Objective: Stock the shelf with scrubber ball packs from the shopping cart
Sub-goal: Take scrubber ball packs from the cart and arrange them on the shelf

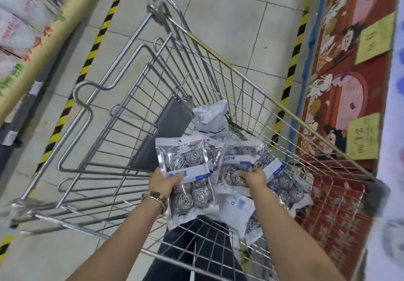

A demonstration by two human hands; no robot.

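Both hands reach into a wire shopping cart (251,79). My left hand (162,182) grips a clear pack of steel scrubber balls (188,171) with a white and blue label, lifted above the pile. My right hand (251,177) grips a second scrubber ball pack (237,162) to the right of the first. Several more packs (282,184) lie in the cart's right corner, some face down showing white backs (237,210). A white pack (211,117) leans against the cart's far end.
A grey child-seat flap (161,134) stands inside the cart. A shelf with bagged goods (19,18) runs along the left. A red illustrated display with yellow price tags (363,136) is on the right. Yellow-black tape (96,44) edges the tiled floor.
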